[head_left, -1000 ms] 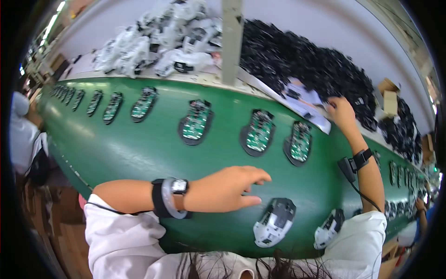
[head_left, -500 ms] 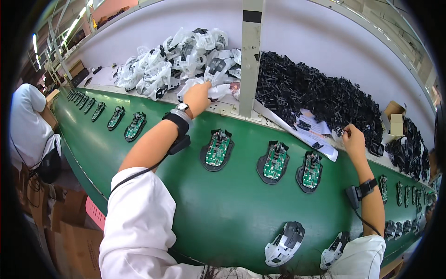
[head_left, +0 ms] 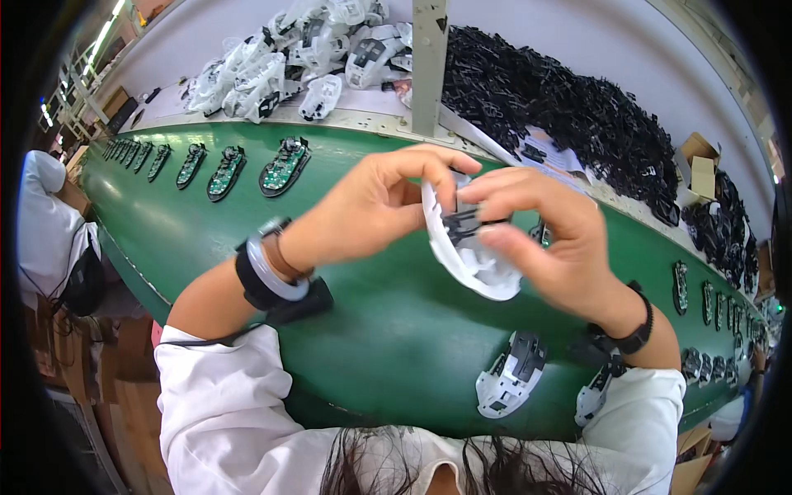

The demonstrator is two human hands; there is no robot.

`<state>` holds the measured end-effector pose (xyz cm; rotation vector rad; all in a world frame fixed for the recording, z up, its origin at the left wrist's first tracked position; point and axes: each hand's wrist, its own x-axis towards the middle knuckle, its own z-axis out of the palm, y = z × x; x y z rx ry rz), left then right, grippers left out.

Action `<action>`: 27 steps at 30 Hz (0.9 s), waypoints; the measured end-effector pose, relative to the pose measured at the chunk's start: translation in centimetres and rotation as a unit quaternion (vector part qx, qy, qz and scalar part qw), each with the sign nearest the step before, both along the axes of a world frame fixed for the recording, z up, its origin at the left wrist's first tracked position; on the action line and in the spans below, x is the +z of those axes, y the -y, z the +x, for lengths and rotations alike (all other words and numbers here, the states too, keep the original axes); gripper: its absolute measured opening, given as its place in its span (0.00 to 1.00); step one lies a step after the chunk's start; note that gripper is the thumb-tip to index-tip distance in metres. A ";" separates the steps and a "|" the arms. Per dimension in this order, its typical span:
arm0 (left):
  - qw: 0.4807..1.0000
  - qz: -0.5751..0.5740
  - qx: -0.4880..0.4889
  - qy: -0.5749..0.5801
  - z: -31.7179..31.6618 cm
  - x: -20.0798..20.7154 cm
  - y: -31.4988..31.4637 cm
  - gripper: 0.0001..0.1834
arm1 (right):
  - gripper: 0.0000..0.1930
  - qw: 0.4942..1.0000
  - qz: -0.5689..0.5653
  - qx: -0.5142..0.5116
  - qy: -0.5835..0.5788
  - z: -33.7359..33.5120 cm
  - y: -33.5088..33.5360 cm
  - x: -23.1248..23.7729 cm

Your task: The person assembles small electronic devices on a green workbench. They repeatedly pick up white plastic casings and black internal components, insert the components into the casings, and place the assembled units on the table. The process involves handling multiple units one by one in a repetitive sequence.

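In front of my chest, my left hand (head_left: 359,206) grips the rim of a white computer mouse shell (head_left: 448,254), its hollow inner side turned up. My right hand (head_left: 561,239) reaches over the shell with thumb and fingers bent around a small black plastic clip (head_left: 466,224), which lies inside the shell; the fingers are slightly blurred. Below my hands, a white and black mouse body (head_left: 511,375) rests on the green belt. Another mouse body (head_left: 594,394) sits beside my right sleeve, partly hidden.
Green circuit boards on black mouse bases (head_left: 285,167) line the far left of the green conveyor belt (head_left: 363,355). Bagged white shells (head_left: 322,49) are heaped on the back ledge, left of a post (head_left: 427,74). Black clips (head_left: 561,107) are piled to its right, near a cardboard box (head_left: 701,165).
My left hand has come back from the bagged pile with a shell, and my right hand from the black pile. Both now meet over the belt. The boards have shifted left.
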<state>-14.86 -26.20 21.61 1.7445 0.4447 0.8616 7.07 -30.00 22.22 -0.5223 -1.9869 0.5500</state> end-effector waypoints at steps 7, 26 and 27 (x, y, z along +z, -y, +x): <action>0.854 -0.470 -0.121 0.187 1.4 -2.6 2.1 0.32 | 0.08 0.989 0.050 -0.140 0.027 -0.7 -0.7 -2.6; 0.948 -0.316 0.005 0.022 1.2 -1.7 2.4 0.33 | 0.09 0.965 0.100 -0.163 0.182 0.7 -0.5 -2.8; 0.949 -0.314 0.021 0.029 1.4 -1.7 2.5 0.33 | 0.09 0.964 0.107 -0.165 0.178 0.8 -0.6 -3.1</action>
